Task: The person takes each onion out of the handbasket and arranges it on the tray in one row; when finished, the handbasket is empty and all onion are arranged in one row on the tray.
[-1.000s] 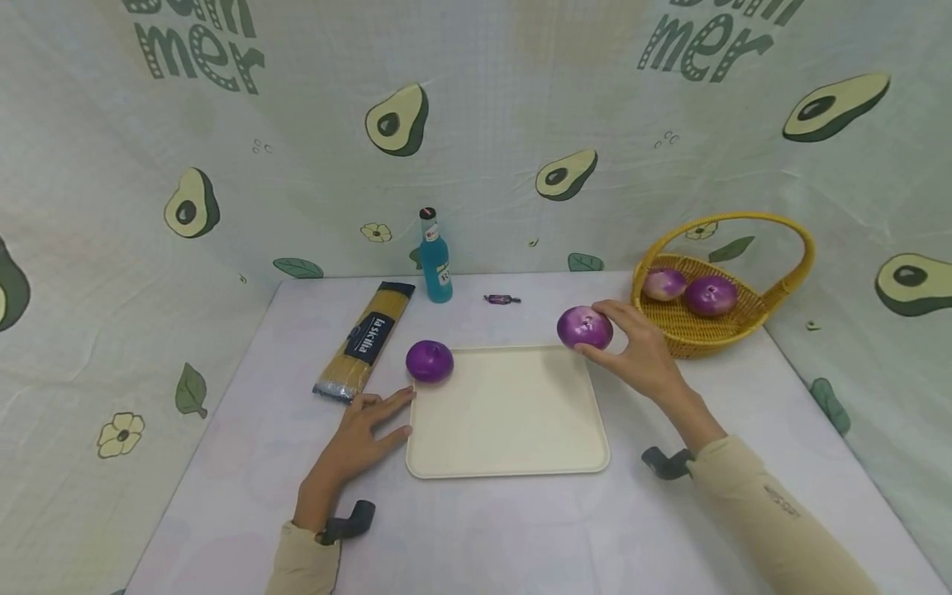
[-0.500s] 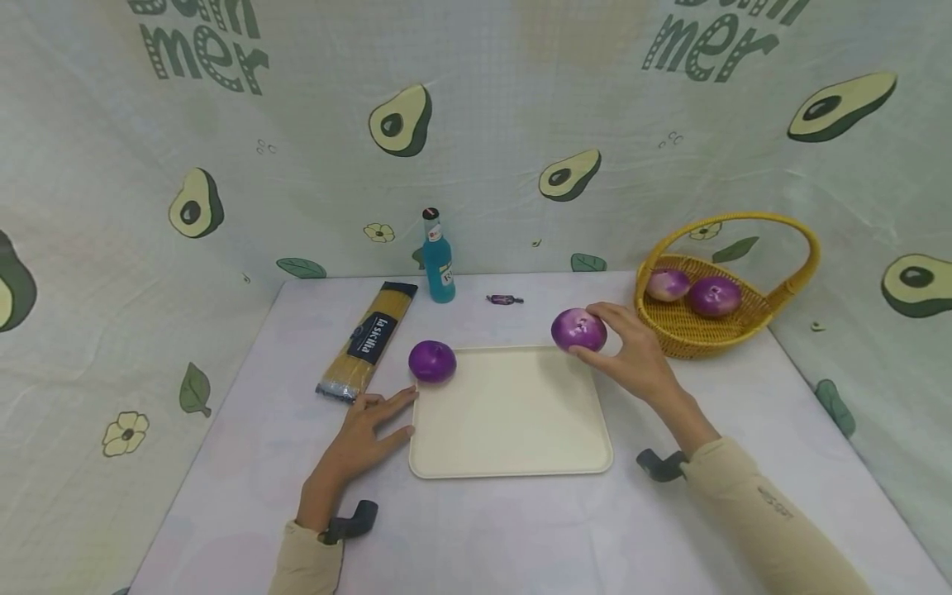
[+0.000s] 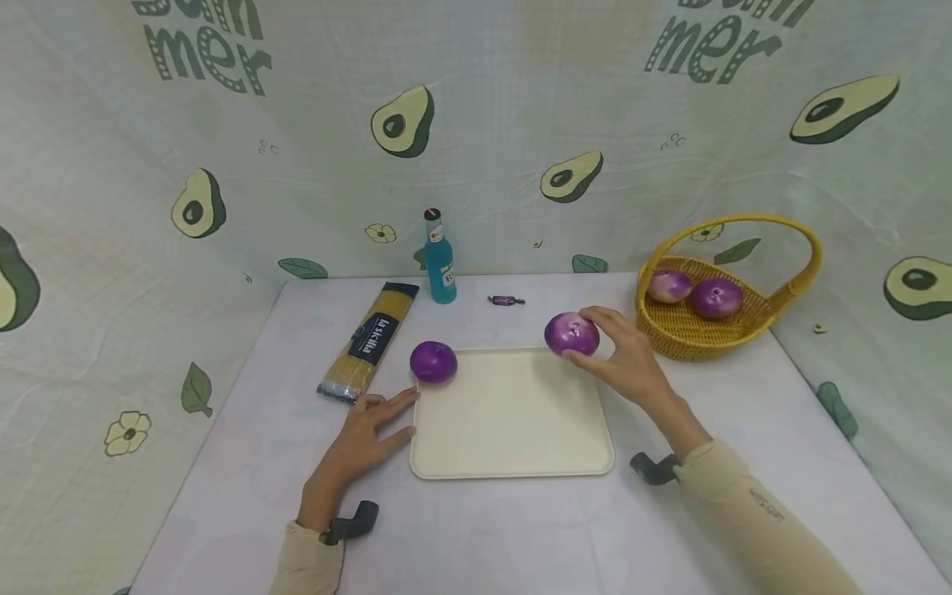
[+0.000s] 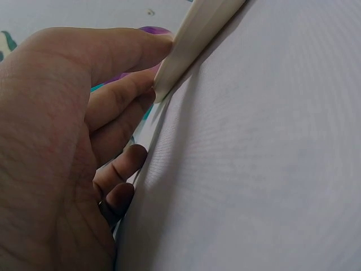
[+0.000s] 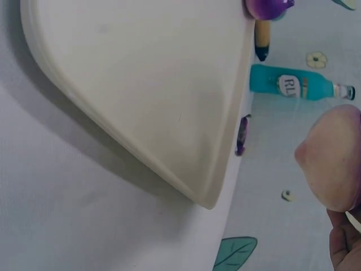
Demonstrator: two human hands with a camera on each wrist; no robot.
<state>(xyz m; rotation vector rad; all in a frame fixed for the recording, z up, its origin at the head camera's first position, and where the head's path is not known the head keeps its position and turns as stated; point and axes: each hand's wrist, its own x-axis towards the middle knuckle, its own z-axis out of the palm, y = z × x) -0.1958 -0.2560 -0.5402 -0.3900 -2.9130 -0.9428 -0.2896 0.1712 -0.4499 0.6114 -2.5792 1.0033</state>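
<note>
Over smooth cream tray (image 3: 511, 413) corner: right hand (image 3: 623, 357) grips round glossy onion (image 3: 571, 334); left hand (image 3: 366, 433) flat, open.

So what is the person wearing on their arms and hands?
Both hands are bare, with no gloves or rings showing. Each arm has a long beige sleeve that ends at the wrist; the right one bears small dark lettering. A dark grey camera mount is strapped at the left wrist, and a matching mount sits at the right wrist. No cables show.
</note>
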